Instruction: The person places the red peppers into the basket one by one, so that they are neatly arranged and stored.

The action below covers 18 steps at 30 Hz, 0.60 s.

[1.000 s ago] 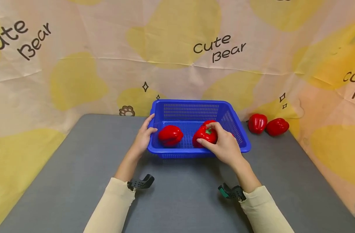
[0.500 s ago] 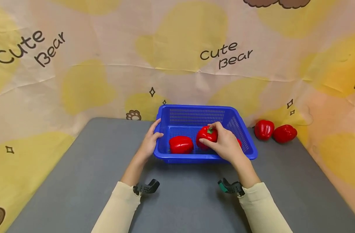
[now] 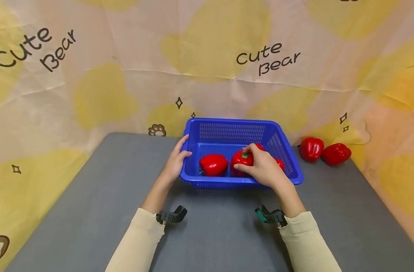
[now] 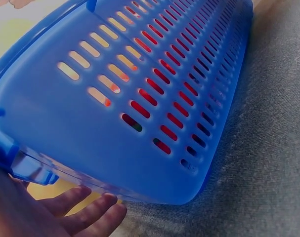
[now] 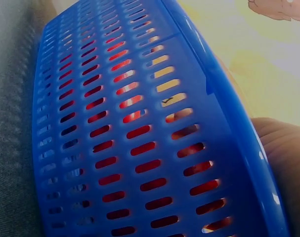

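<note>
In the head view a blue plastic basket (image 3: 227,181) stands on the grey table. My left hand (image 3: 174,162) grips its left rim, thumb over the edge; the left wrist view shows fingers (image 4: 93,215) outside the wall. Inside the basket, my right hand (image 3: 263,166) pinches a red bell pepper (image 3: 239,166) between thumb and fingers, its green stem upward. Left of it lies another bell pepper (image 3: 213,165) on its side. Partly hidden by my right hand are a bell pepper behind (image 3: 259,147) and one at the right (image 3: 280,164).
Two more red bell peppers, one upright (image 3: 311,149) and one lying (image 3: 336,154), sit on the table right of the basket. A printed cloth (image 3: 207,49) hangs close behind the basket and along the table's sides.
The left bell pepper has rolled and now lies with its stem end to the lower left. My right hand keeps its pinch on the other bell pepper. The head view has shifted slightly.
</note>
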Tool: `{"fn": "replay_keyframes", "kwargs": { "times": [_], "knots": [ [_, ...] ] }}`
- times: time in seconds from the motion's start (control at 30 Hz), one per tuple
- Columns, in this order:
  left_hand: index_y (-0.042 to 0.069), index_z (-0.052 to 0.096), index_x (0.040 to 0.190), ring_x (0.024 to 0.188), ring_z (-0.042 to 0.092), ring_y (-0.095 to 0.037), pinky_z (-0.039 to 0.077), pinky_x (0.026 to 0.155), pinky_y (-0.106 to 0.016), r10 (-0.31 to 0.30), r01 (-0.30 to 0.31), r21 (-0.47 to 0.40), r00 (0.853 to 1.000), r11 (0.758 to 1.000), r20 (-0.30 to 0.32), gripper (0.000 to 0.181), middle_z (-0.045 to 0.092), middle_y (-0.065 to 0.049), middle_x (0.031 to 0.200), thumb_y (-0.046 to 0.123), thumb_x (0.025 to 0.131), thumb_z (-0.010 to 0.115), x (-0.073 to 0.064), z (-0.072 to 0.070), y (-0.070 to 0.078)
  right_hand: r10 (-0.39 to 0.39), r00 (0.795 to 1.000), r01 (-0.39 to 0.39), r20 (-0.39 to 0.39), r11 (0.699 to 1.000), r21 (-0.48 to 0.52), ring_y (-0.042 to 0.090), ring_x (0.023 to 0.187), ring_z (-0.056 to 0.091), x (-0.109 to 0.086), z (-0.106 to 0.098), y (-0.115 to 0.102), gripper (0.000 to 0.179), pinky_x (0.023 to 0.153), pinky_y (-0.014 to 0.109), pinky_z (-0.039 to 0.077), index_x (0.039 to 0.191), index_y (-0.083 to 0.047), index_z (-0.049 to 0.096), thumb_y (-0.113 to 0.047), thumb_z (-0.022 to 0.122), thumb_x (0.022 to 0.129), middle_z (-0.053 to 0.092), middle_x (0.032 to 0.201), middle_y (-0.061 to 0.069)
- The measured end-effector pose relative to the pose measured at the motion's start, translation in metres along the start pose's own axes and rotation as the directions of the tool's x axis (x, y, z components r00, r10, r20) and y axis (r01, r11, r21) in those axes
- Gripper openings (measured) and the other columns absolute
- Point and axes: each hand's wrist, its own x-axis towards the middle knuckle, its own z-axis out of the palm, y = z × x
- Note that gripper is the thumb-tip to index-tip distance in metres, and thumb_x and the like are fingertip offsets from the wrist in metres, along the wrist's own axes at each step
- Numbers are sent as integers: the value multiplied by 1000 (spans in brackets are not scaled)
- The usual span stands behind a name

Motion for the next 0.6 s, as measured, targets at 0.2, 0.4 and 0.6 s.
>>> {"fn": "replay_keyframes", "kwargs": {
  "times": [0.2, 0.4, 0.6],
  "knots": [
    [25, 23, 162, 139, 44, -46, 42, 112, -61, -6, 6, 1, 1000, 1000, 0, 66, 27, -19, 165, 11, 99, 38, 0, 1, -2, 9, 1000, -9, -25, 1000, -21, 29, 104, 64, -2, 2, 1, 58, 85, 45, 58, 131, -12, 55, -45, 75, 87, 68, 118, 12],
    [25, 23, 162, 141, 43, -46, 41, 113, -61, -14, 14, 2, 1000, 1000, 1, 66, 25, -19, 165, 11, 99, 38, 0, 0, -3, -23, 996, 22, -90, 1000, -14, 32, 109, 63, -1, 4, 2, 58, 87, 48, 60, 133, -10, 59, -40, 77, 87, 67, 124, 13],
    [25, 22, 162, 140, 43, -46, 41, 113, -61, -4, 4, 1, 1000, 1000, 6, 66, 25, -19, 165, 10, 99, 38, 1, 0, 1, -17, 992, 18, -125, 1000, 8, 35, 115, 62, 0, 3, 3, 60, 89, 51, 60, 137, -11, 59, -37, 78, 86, 65, 131, 14]
  ]
}}
